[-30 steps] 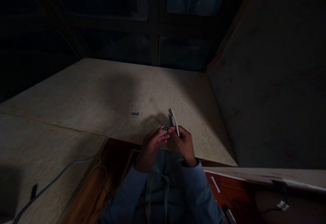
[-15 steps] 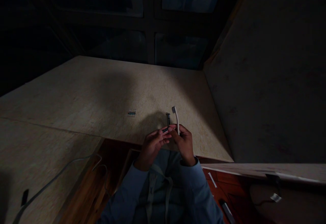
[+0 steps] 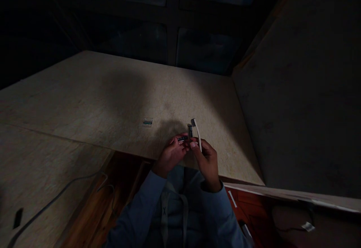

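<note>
My right hand point(image 3: 208, 161) is closed around a pale toothbrush point(image 3: 197, 130), bristle end up. A dark razor point(image 3: 190, 130) rises beside the toothbrush from the same fingers, its handle's lower end hidden. Just left of it, my left hand point(image 3: 171, 155) pinches a small dark strip-shaped piece point(image 3: 182, 138), too dim to name surely. The fingertips of both hands nearly meet. On the table point(image 3: 169, 90), beyond my left hand, lies a small clear pack with a dark teal strip point(image 3: 147, 122).
A grey cable point(image 3: 64, 188) runs across the lower-left surface, near a small black object point(image 3: 18, 218). A wall panel point(image 3: 299, 101) bounds the table on the right, dark windows point(image 3: 207, 49) the far side. White strips and a chair-like shape point(image 3: 293, 218) show lower right.
The razor has turned in my right hand and now stands closer to upright beside the toothbrush. My left hand's dark piece has shifted slightly left, away from the right thumb. The view has tilted a little.
</note>
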A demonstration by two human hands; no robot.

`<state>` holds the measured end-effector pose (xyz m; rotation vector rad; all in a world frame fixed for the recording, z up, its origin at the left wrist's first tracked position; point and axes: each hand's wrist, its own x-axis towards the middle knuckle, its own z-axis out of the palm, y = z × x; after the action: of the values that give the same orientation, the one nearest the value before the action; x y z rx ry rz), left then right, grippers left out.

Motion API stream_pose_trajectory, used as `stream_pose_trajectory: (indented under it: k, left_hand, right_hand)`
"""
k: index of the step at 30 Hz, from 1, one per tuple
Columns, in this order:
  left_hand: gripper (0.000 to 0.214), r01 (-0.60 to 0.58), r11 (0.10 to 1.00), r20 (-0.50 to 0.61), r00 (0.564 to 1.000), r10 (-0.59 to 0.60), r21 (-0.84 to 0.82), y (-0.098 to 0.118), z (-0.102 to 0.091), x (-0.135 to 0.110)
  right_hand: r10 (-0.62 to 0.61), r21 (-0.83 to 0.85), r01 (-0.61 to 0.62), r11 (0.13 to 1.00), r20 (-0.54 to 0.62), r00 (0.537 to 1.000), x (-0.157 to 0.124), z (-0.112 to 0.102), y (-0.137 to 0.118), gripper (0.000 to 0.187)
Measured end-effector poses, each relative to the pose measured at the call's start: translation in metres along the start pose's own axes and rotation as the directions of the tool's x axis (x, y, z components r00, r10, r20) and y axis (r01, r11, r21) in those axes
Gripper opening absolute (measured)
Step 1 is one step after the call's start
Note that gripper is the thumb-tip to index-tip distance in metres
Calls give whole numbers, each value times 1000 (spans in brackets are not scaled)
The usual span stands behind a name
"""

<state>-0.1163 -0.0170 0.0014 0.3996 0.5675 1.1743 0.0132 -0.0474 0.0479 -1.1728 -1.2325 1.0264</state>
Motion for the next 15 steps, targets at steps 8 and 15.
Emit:
stream_pose_trajectory:
  k: [8,15]
  left_hand:
    - [33,21,997,-30,999,-24,-79,5,-3,24]
    - [33,43,986,-17,999,-47,-163,5,-2,18]
  right_hand:
    - [87,-188,-59,980,144,986,-21,-5,5,40]
    - [107,-222,-62,973,196,975,-19,2,10,37]
